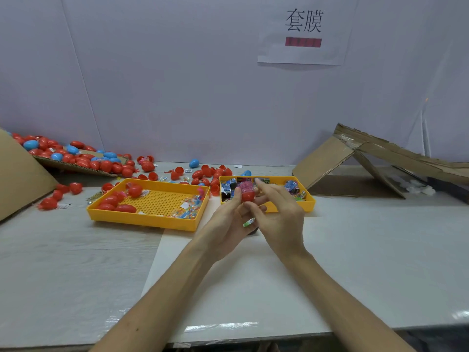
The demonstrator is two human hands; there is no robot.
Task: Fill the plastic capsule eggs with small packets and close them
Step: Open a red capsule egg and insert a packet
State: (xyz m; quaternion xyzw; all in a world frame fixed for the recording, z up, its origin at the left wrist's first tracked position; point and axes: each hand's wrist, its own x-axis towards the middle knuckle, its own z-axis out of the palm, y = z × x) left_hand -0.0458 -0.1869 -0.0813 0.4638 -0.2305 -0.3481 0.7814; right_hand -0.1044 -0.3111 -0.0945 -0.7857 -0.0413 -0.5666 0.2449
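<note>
My left hand point(229, 219) grips a red egg half point(248, 196) above the table's middle, with a pink packet point(245, 186) sticking out of its top. My right hand point(279, 212) is beside it, thumb against the egg half, index finger stretched over the packet. A small green-and-white packet point(248, 222) shows between my two palms. The left yellow tray point(142, 217) holds a few red eggs and loose colourful packets. The right yellow tray point(308, 201), just behind my hands, holds several small boxes and packets.
Several red and blue eggs point(76, 158) are heaped on flattened cardboard at the back left and scattered behind the trays. A torn cardboard box point(355, 158) leans at the back right. A white sheet point(253, 288) covers the table in front of me.
</note>
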